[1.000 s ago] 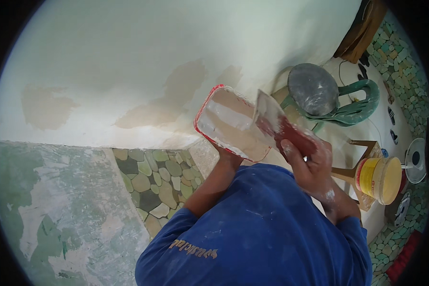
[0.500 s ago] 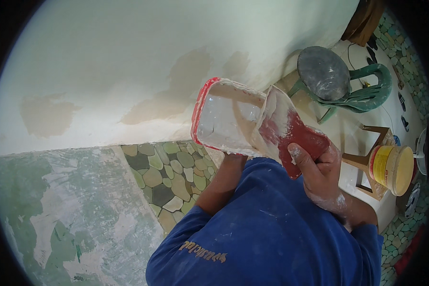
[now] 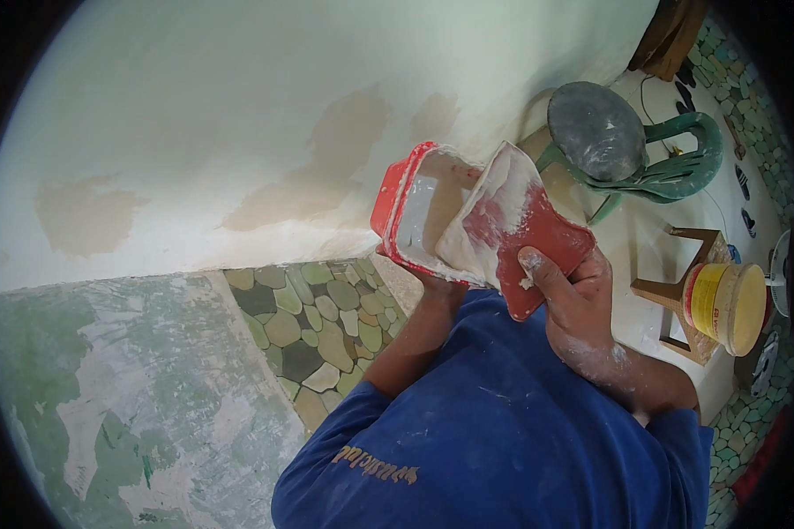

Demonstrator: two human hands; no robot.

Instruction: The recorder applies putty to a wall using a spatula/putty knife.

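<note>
My left hand (image 3: 441, 289) supports a red plastic tub (image 3: 392, 201) from below, most of its fingers hidden under it. The tub is tilted, its rim crusted with white, and pale putty (image 3: 423, 207) lies inside. In my right hand (image 3: 578, 304) is a red putty spreader (image 3: 547, 231), pinched with the thumb on top. A thick smear of off-white putty covers its wide blade, which overlaps the tub's right side. Whether blade and rim touch, I cannot tell. White residue spots my right hand and wrist.
A white wall (image 3: 238, 88) with tan patches (image 3: 353, 132) rises ahead. Pebble-patterned surface (image 3: 313, 322) and scraped green surface (image 3: 141, 379) lie left. At right stand a green plastic chair (image 3: 679, 181), a dark round disc (image 3: 595, 132), and a brown stool (image 3: 701, 344) beside a yellow bucket (image 3: 737, 309).
The tub has tipped and shifted slightly right, baring more of its red outer side. My right hand and the spreader have moved left and a little up, further over the tub.
</note>
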